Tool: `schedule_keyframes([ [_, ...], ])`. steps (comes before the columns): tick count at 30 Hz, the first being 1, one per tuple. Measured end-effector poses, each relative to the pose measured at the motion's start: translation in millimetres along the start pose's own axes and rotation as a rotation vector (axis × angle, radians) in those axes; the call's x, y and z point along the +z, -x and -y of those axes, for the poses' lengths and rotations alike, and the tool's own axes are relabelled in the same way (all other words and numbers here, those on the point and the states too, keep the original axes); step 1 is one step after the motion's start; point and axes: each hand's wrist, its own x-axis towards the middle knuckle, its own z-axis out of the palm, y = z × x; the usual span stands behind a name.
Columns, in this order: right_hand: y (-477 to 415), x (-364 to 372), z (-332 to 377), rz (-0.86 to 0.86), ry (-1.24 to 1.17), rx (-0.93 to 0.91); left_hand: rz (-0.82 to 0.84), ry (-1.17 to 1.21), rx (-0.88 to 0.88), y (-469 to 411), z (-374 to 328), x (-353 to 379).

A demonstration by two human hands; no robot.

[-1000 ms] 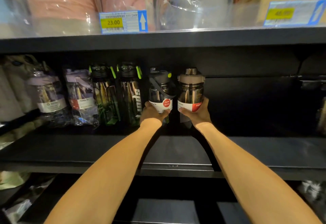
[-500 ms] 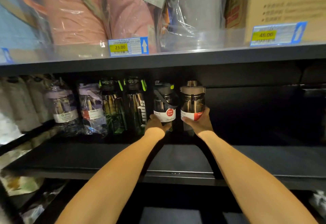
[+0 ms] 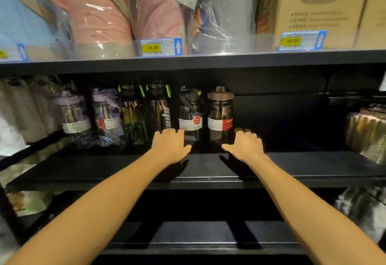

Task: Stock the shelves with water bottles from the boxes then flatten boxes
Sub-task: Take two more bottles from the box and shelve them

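Head view: bottles point(image 3: 220, 114) just beyond left hand point(image 3: 170, 144), right hand point(image 3: 245, 145) (grip slack)

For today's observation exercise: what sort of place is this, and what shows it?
Probably a shop aisle: price tags on the shelf edge, labelled water bottles in a row, plastic-wrapped goods above.

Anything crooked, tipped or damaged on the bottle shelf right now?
Nothing stands out. The grey-lid bottle and the brown-lid bottle stand upright side by side on the shelf, labels facing out. The left hand and right hand are open before them.
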Motion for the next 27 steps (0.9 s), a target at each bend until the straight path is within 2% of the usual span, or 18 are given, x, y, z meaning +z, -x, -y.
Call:
schedule_keyframes([
  [6, 62.6, -30.5, 14.6, -0.079, 0.105, -0.070, -0.007, 0.055, 0.065, 42.2, 2.7, -4.4],
  [12, 145.2, -22.4, 56.6, -0.133, 0.147, -0.114, -0.030, 0.141, 0.107, 116.1, 33.3, 4.2],
  [19, 249.2, 31.8, 121.1, -0.160, 0.135, -0.221, 0.021, 0.169, 0.123, 213.3, 91.8, 47.7],
  [27, 324.1, 145.0, 199.8, -0.021, 0.109, -0.289, 0.164, 0.142, 0.104, 305.1, 179.1, 140.4],
])
